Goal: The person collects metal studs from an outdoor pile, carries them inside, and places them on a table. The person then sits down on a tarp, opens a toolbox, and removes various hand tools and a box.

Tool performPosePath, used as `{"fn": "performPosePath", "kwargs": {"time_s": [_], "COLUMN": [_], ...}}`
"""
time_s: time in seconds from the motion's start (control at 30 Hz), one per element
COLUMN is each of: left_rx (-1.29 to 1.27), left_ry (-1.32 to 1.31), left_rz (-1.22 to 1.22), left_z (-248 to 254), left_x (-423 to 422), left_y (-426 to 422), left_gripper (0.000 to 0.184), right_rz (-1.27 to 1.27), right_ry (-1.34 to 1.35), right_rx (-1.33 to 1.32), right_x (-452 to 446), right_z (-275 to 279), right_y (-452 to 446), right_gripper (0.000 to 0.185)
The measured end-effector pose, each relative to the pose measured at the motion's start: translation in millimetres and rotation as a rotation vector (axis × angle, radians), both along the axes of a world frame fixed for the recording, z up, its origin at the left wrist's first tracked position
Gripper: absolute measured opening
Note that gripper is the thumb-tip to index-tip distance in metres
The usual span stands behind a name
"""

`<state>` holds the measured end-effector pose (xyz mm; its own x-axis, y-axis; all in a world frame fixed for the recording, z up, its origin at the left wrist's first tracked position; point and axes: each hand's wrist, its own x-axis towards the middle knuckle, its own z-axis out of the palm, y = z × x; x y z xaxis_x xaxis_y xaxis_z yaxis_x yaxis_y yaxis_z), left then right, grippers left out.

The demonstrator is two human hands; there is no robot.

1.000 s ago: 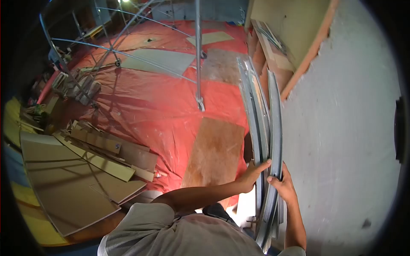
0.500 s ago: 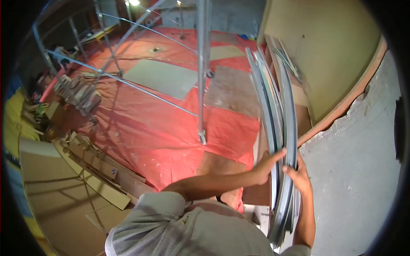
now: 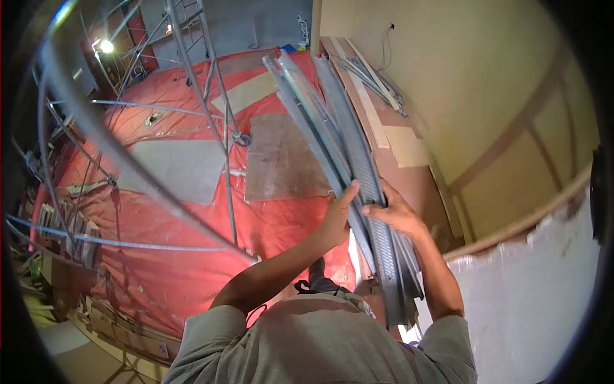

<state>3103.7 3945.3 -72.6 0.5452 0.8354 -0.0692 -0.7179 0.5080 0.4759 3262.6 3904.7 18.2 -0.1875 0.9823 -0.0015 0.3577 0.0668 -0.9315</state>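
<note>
Two bare hands carry a loose bundle of long metal channels (image 3: 359,148) in front of the torso, the far ends fanned apart and pointing up the room, the near ends down by the right side of the grey shirt (image 3: 307,349). The left hand (image 3: 336,219) clasps the left edge of the bundle, one digit laid along the top; its other fingers are mostly hidden. The right hand (image 3: 400,214) grips from the other side, thumb pressed over the metal and fingers out of sight behind it.

Red plastic sheeting (image 3: 150,272) covers much of the floor, creased and dusty. On it lie a stained brown board (image 3: 281,157), a pale grey panel (image 3: 176,168) to its left and a smaller light panel (image 3: 246,96) beyond. Scaffold tubing (image 3: 157,184) slants across the left half, with a caster wheel (image 3: 242,139) near the brown board's corner.

Along the right runs a low wooden ledge (image 3: 406,147), thin metal strips (image 3: 377,83) lying on its far part, beneath a yellowish wall (image 3: 486,83) marked by broad shadows. A whitish rough-edged surface (image 3: 524,301) fills the lower right. Offcuts of board (image 3: 121,333) are heaped at lower left, and a bright lamp (image 3: 105,46) glares at the back.
</note>
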Motion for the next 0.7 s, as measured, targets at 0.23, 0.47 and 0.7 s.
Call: {"fn": "performPosePath", "kwargs": {"time_s": [0.23,0.47,0.7], "left_rx": [-0.043,-0.061,0.094], "left_ry": [0.146,0.003,0.033], "left_rz": [0.108,0.118,0.273], "left_z": [3,6,7], "left_x": [5,6,-12], "left_y": [203,422,627], "left_gripper": [0.044,0.042,0.054], "right_rz": [0.126,0.173,0.147], "right_ry": [0.081,-0.008,-0.092], "right_rx": [-0.095,-0.059,-0.108], "right_x": [11,23,-19], "right_z": [-23,-37,10], "right_y": [228,466,657], "right_gripper": [0.079,0.082,0.08]}}
